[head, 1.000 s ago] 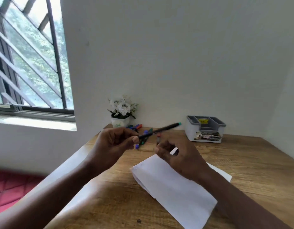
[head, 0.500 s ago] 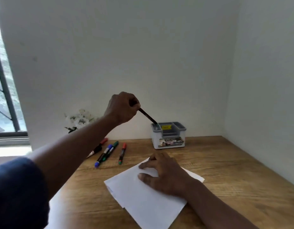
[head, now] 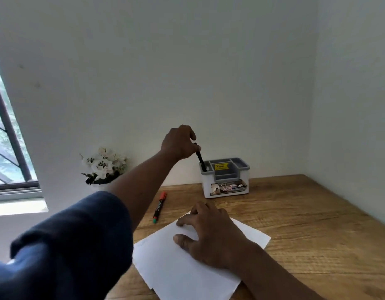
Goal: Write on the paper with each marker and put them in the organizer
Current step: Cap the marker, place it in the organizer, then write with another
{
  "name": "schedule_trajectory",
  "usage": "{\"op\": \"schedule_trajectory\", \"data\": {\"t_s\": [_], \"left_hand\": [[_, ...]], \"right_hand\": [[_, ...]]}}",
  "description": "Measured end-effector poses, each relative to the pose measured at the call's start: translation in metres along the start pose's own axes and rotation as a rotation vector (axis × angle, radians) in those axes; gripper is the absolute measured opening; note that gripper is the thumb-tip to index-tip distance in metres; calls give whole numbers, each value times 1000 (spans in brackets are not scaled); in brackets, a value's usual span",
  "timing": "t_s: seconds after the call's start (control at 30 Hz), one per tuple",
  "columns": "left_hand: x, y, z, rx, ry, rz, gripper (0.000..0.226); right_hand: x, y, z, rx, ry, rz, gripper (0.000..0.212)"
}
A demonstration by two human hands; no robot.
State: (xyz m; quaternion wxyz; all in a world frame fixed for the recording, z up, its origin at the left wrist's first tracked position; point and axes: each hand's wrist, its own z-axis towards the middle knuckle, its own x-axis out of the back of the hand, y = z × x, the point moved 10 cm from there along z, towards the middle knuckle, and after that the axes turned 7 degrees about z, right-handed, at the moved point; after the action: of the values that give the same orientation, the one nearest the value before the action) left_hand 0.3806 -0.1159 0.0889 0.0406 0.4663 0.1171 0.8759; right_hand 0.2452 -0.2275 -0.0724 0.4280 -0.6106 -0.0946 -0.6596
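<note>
Wooden worktop point(head: 295, 213) by white wall. Left hand point(head: 179, 144) fingers pinch slim black marker point(head: 200, 158), tip inside grey-white plastic organizer point(head: 227, 187) left slot below. Right hand point(head: 211, 232) fingers spread flat on white paper sheet point(head: 176, 267).

One head-worn view looks forward and down, seemingly from near, across the wooden desk point(head: 306, 224) toward a corner.

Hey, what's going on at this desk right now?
A person is putting a black marker into the left end compartment of a grey and white organizer at the back of the wooden desk. The left hand grips the marker's top, its lower end already inside. The right hand lies flat on the white paper. One red-capped marker lies on the desk. A pot of white flowers stands by the wall.
</note>
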Motion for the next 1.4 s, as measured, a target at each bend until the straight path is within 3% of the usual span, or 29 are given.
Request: {"op": "schedule_trajectory", "data": {"t_s": [0.13, 0.3, 0.4, 0.63, 0.83, 0.93, 1.03, 1.17, 1.3, 1.4], "left_hand": [[-27, -7, -7, 18, 17, -19, 23], [-27, -23, -21, 33, -2, -101, 49], [-17, -42, -49, 50, -62, -119, 46], [-7, -107, -140, 90, -196, 104, 31], [-8, -104, -166, 40, -226, 196, 28], [2, -106, -171, 113, -173, 37, 24], [18, -103, -186, 217, -123, -354, 18], [33, -76, -214, 142, -214, -664, 13], [37, -53, -239, 48, -321, -902, 25], [41, -50, -246, -11, -314, -994, 35]], "right_hand": [[0, 0, -1, 1, -8, -1, 54], [-3, 2, 0, 0, -17, -4, 53], [-4, 1, 0, 5, -24, -5, 52], [-1, -3, -2, 10, -36, -9, 51], [0, -4, -4, 9, -23, -25, 49], [3, -7, -4, 31, 15, -16, 51], [23, -20, -5, 113, 194, 24, 63], [45, -34, -13, 214, 430, 33, 78], [54, -38, -22, 266, 572, 3, 55], [60, -37, -26, 286, 613, 158, 30]]}}
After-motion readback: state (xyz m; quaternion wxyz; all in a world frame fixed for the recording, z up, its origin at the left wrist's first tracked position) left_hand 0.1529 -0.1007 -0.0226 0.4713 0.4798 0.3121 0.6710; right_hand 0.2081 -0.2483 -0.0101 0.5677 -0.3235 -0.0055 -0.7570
